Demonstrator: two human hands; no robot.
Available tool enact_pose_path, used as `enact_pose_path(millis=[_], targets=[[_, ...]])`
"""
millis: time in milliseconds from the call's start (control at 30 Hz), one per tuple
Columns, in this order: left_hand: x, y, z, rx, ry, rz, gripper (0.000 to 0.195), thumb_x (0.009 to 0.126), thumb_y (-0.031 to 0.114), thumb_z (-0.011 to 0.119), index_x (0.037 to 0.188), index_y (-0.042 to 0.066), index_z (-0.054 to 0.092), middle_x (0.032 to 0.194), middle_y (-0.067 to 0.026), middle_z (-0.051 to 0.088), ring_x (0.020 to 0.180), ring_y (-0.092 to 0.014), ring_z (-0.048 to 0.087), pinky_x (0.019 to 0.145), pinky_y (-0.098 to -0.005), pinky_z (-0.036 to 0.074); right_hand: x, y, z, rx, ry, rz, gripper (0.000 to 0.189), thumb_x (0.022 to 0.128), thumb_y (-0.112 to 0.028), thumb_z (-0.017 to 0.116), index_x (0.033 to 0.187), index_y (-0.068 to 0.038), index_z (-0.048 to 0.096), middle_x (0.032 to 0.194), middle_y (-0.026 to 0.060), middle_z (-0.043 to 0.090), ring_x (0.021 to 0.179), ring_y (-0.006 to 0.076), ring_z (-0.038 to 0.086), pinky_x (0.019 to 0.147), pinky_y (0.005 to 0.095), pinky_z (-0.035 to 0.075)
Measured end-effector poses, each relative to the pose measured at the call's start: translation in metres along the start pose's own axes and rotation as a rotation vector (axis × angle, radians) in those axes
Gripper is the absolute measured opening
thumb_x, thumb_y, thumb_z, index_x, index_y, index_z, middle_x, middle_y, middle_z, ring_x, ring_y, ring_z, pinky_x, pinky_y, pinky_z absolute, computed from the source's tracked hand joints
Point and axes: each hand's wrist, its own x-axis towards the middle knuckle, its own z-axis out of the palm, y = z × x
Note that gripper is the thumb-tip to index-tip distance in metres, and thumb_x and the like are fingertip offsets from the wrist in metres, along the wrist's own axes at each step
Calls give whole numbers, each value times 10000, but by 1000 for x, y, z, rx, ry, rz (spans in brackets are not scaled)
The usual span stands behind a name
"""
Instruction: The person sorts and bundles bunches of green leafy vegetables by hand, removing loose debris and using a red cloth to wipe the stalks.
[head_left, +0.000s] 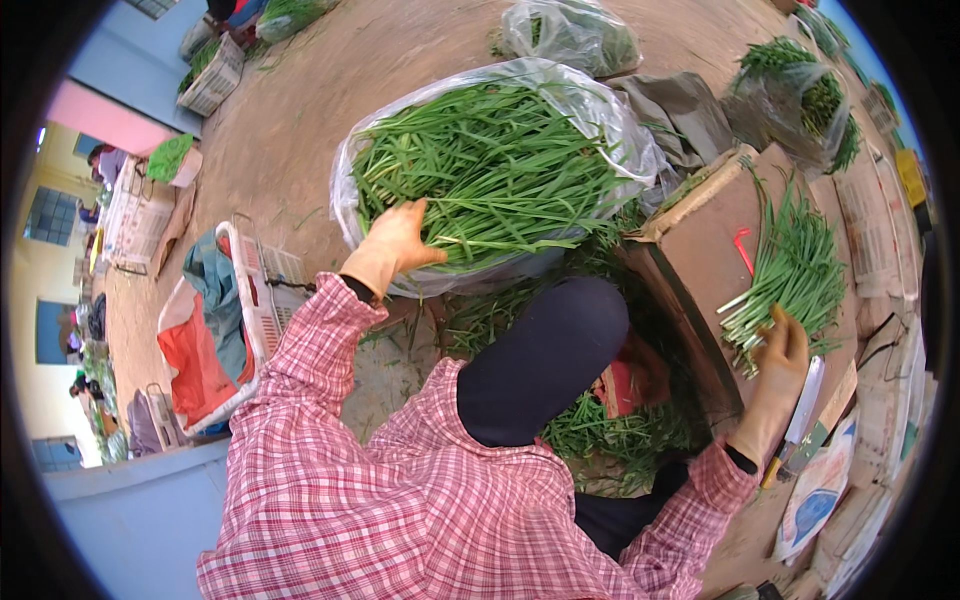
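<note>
My left hand (394, 244), in a tan rubber glove, is at the near left edge of a big heap of garlic chives (487, 165). Its thumb and forefinger are spread over the stalks, and the other fingertips are hidden. A clear plastic bag (345, 172) surrounds the heap. On the right, my gloved right hand (780, 356) touches the pale cut ends of a smaller bunch of chives (799, 262), fingers apart. That bunch lies on a brown board-like surface (697, 217). Beside the right wrist lies a knife (804, 401) with a yellow handle.
A red hooked plastic piece (742, 251) lies left of the bunch. Loose chives (615, 435) cover the floor around my knee. At left stands a white plastic crate (247, 300) with cloths. More bagged greens (574, 37) stand beyond, and people (109, 161) are far left.
</note>
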Motion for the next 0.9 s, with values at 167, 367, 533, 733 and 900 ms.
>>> enact_pose_path(millis=[167, 367, 533, 733, 900], targets=[[-16, -3, 33, -3, 46, -114, 985, 677, 375, 838, 1482, 42, 378, 1350, -174, 563, 1231, -327, 546, 1052, -423, 435, -47, -108, 162, 56, -599, -567, 262, 896, -109, 659, 1152, -63, 692, 1067, 153, 716, 1023, 258, 684, 905, 351, 521], [-35, -19, 68, -133, 272, -169, 823, 692, 194, 804, 1424, 54, 455, 1373, -181, 523, 1224, -371, 514, 1049, -445, 426, -105, -143, 332, -530, -856, -1206, 787, 698, -373, 844, 1343, -48, 532, 1305, 159, 608, 1312, 348, 495, 1043, 463, 439], [-35, -24, 87, -315, 540, -105, 433, 716, 130, 770, 1130, 85, 653, 1176, -114, 627, 1087, -328, 591, 930, -465, 470, -124, -130, 363, -759, -1056, -1254, 1060, 585, -541, 858, 1434, -65, 438, 1363, 144, 558, 1340, 337, 456, 1122, 467, 353], [-27, -24, 80, -736, 752, -60, 308, 788, 65, 725, 1080, 41, 627, 994, -144, 697, 933, -357, 669, 787, -415, 532, -132, -128, 393, -859, -1010, -1274, 734, 657, -369, 828, 1297, -103, 586, 1119, 123, 682, 1129, 307, 617, 996, 440, 458], [-36, -51, 87, -730, 456, -204, 288, 877, 133, 675, 1148, 41, 649, 979, -176, 715, 895, -360, 694, 786, -422, 548, -83, -138, 397, -420, -1192, -639, 396, 756, -245, 736, 1121, -96, 691, 993, 170, 722, 975, 311, 689, 881, 380, 527]])
